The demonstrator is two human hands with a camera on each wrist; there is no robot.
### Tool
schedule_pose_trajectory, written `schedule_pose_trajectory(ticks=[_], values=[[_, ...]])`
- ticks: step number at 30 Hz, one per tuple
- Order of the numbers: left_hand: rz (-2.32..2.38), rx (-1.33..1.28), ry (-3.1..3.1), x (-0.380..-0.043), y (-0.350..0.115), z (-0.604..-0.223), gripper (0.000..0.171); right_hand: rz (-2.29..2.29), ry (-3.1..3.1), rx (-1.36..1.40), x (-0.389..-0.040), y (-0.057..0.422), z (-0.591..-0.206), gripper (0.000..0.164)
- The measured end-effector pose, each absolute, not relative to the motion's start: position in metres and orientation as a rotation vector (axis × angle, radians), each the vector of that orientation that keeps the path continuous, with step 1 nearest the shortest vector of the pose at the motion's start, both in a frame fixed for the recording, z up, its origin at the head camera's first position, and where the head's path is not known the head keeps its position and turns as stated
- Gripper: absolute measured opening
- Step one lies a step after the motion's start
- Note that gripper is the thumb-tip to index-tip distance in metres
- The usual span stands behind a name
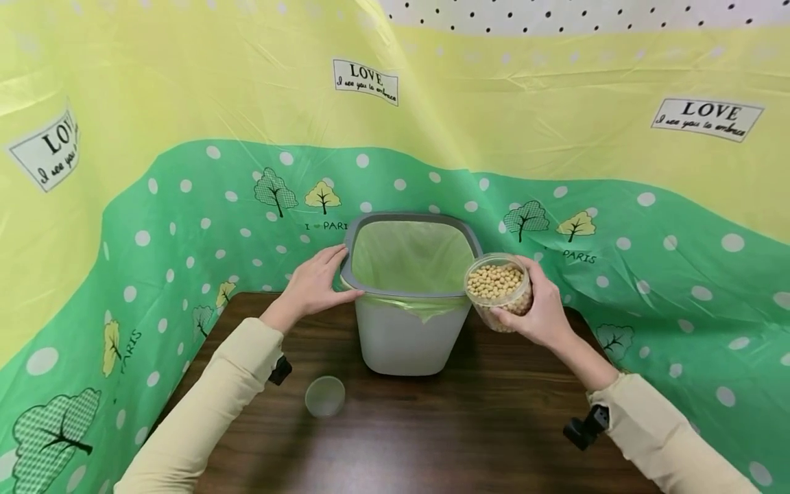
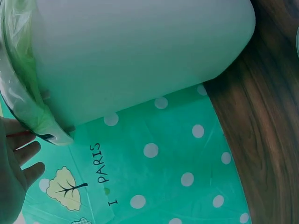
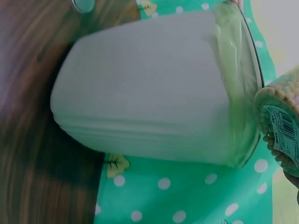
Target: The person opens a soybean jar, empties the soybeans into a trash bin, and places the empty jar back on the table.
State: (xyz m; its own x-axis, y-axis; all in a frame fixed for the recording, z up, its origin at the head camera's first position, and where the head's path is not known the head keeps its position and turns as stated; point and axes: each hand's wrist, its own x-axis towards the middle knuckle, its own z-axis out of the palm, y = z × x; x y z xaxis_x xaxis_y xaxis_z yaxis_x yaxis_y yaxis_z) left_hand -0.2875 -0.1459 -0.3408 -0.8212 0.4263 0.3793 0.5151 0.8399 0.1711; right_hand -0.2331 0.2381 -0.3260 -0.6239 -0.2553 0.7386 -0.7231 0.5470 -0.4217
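A pale grey bin (image 1: 407, 336) stands on the table, its darker grey rim holding down a light green liner bag (image 1: 407, 254). My left hand (image 1: 315, 281) rests against the rim's left side, thumb at the front corner and fingers spread in the left wrist view. In my right hand (image 1: 543, 309) is a clear jar (image 1: 515, 302) full of soybeans (image 1: 494, 281), gripped from its right side. The lidless jar tilts slightly, its mouth beside the bin's right front corner. The right wrist view catches the jar's base with a barcode label (image 3: 285, 130).
A round clear lid (image 1: 325, 396) lies on the dark wooden table (image 1: 432, 439), left of the bin's foot. Behind and around the table hangs a green and yellow printed sheet (image 1: 216, 206), close to the bin's back.
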Motion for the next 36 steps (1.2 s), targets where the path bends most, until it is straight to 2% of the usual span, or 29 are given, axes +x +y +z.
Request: schedule_pose_trajectory(ticks=[15,24,36], values=[[-0.525,-0.668,-2.758,-0.289,-0.145,-0.342,0.086,0.692,-2.346,0.629,-0.285,0.247,-0.29,0.085],[-0.591,-0.67,-2.767,-0.288,-0.145,-0.344,0.084,0.454,-2.362,0.775,-0.309,0.24,-0.283,0.09],[-0.616,-0.642,-2.762,-0.286,-0.144,-0.34,0.084,0.243,-2.216,0.966,-0.324,0.238,-0.277,0.092]])
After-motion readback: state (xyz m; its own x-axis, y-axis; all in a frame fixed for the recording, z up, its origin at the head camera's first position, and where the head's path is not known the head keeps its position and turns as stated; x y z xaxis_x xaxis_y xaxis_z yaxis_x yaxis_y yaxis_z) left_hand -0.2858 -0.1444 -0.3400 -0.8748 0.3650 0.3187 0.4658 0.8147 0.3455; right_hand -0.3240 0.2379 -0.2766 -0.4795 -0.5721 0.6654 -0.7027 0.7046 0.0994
